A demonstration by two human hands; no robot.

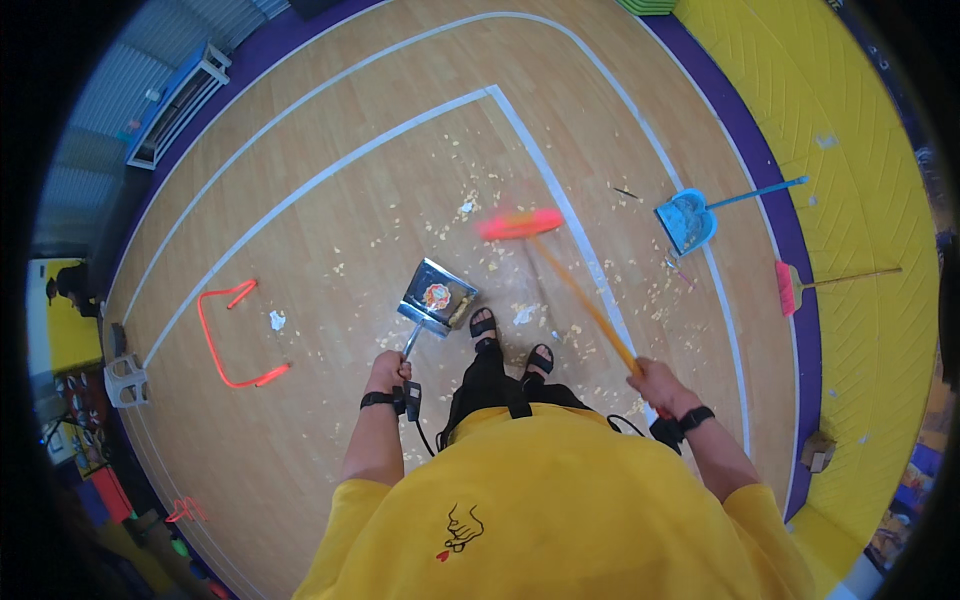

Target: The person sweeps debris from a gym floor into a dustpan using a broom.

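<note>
My left hand (pixel 391 370) grips the handle of a shiny metal dustpan (pixel 429 289), which sits on the floor left of my sandals. A little debris shows at its right corner. My right hand (pixel 663 385) is closed around the orange handle of a broom (pixel 520 225), whose red head is blurred, ahead and to the right of the dustpan. Pale flakes (pixel 437 229) lie scattered on the wood-look floor around both tools. Among them are white scraps (pixel 525 314) in front of my feet and another white scrap (pixel 277 321) at the left.
A blue dustpan (pixel 685 221) with debris lies to the right, near a second broom (pixel 789 288). A red bent-tube hurdle (pixel 212 337) lies left, beyond it a plastic stool (pixel 127 380). Along the right runs yellow padding (pixel 847 225) with a cardboard box (pixel 818 451). A person (pixel 73 289) is far left.
</note>
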